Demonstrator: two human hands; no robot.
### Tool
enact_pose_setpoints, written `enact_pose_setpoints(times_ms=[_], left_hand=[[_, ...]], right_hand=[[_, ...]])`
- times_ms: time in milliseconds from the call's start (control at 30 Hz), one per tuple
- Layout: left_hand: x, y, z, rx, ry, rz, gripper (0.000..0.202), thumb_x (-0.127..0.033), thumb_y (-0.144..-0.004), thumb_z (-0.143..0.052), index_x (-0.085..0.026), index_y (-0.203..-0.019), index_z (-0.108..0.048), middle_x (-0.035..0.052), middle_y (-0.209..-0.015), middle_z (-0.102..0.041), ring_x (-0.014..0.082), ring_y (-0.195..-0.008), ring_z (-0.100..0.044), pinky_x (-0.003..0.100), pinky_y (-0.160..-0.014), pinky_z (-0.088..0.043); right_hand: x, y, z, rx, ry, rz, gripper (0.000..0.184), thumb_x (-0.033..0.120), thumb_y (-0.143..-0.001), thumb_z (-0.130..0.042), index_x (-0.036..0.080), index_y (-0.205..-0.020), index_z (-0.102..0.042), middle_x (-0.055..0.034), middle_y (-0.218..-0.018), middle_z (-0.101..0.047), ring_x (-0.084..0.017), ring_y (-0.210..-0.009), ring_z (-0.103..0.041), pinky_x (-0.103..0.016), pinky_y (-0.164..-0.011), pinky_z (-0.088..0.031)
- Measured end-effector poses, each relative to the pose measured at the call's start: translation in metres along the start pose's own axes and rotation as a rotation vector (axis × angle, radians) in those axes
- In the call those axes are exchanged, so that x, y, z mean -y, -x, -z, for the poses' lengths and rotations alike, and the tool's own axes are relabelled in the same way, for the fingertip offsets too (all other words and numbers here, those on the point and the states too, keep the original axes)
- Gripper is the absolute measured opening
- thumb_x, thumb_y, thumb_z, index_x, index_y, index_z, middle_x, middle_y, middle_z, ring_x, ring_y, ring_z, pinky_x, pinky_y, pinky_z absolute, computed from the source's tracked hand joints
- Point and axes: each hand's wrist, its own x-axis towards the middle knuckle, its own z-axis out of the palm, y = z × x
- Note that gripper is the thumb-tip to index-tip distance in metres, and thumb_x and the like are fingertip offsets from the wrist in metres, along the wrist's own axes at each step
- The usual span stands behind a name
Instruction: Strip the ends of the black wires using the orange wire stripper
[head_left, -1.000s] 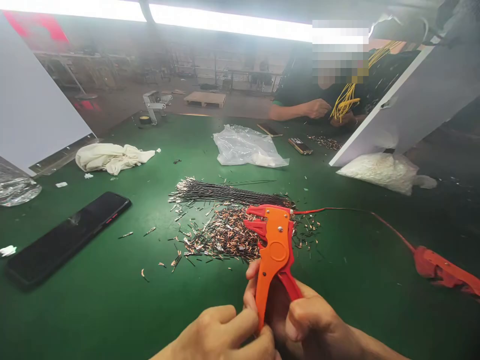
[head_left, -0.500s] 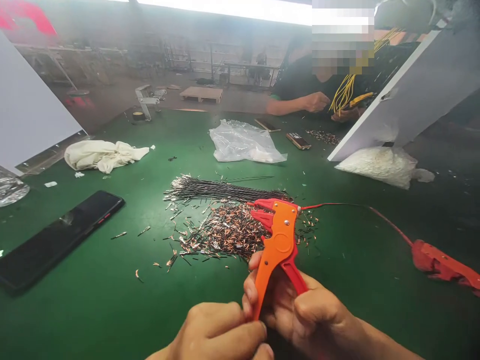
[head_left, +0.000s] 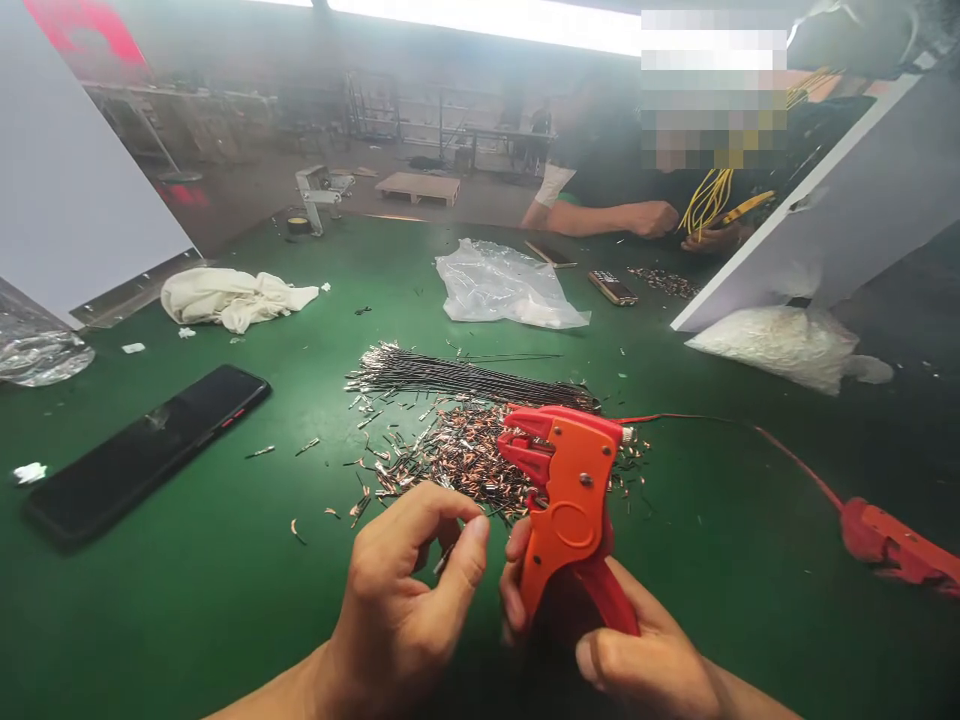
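Note:
My right hand grips the handles of an orange and red wire stripper, held upright with its jaws pointing left over the green table. My left hand hovers just left of the tool, thumb and forefinger pinched on a thin short wire. Just beyond both hands lies a heap of stripped copper bits and black insulation scraps. Behind that heap lies a bundle of thin black wires.
A black phone lies at the left, a white cloth behind it. A clear plastic bag and a bag of white parts lie further back. A red tool on a red cord rests at right. Across the table a person handles yellow wires.
My left hand has come away from the stripper handle and risen to the left, pinching a wire. The stripper has tilted slightly right in my right hand.

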Motion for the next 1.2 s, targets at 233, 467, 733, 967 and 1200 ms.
enact_pose_setpoints(times_ms=[233,467,733,967,1200], left_hand=[[-0.006,0.000,-0.006,-0.024,0.073,-0.004,0.013,-0.013,-0.086,-0.055,-0.018,-0.074,-0.060,-0.0025,-0.062,-0.058,0.0093,-0.053,-0.055,0.022,-0.052,-0.046],[-0.010,0.001,-0.007,-0.065,-0.095,-0.148,0.013,-0.008,-0.082,-0.058,-0.019,-0.076,-0.058,-0.0077,-0.058,-0.056,0.0069,-0.049,-0.051,0.030,-0.083,-0.051],[-0.007,0.003,-0.012,-0.099,-0.120,-0.287,0.013,-0.007,-0.082,-0.058,-0.020,-0.081,-0.056,-0.0071,-0.059,-0.062,0.0090,-0.047,-0.054,0.026,-0.058,-0.047],[-0.004,0.003,-0.016,-0.072,-0.142,-0.266,0.016,-0.005,-0.081,-0.059,-0.020,-0.081,-0.055,-0.0075,-0.057,-0.060,0.0093,-0.045,-0.051,0.027,-0.054,-0.046],[-0.002,0.002,-0.013,-0.064,-0.120,-0.264,0.015,-0.006,-0.084,-0.059,-0.020,-0.084,-0.057,-0.0070,-0.057,-0.061,0.0092,-0.045,-0.050,0.026,-0.054,-0.045]], right_hand=[[-0.011,-0.003,0.001,0.039,0.098,-0.068,0.039,0.032,-0.070,-0.063,0.020,-0.107,-0.059,-0.0058,-0.087,-0.059,-0.025,-0.081,-0.056,-0.037,-0.074,-0.041],[-0.003,-0.003,-0.006,0.028,0.112,-0.025,0.033,0.044,-0.082,-0.066,0.020,-0.104,-0.061,-0.0046,-0.087,-0.055,-0.020,-0.077,-0.051,-0.034,-0.073,-0.041],[-0.014,0.000,-0.016,-0.259,0.002,-0.073,0.036,0.049,-0.081,-0.071,0.017,-0.091,-0.059,0.0001,-0.068,-0.055,-0.012,-0.058,-0.048,-0.028,-0.061,-0.038],[-0.002,-0.001,-0.030,-0.470,-0.025,-0.203,0.048,0.059,-0.072,-0.077,0.018,-0.083,-0.054,0.0072,-0.056,-0.045,-0.006,-0.046,-0.041,-0.018,-0.044,-0.034],[0.004,-0.002,-0.019,-0.352,0.012,-0.140,0.039,0.054,-0.085,-0.066,0.018,-0.084,-0.053,0.0051,-0.055,-0.052,-0.009,-0.045,-0.049,-0.020,-0.044,-0.042]])
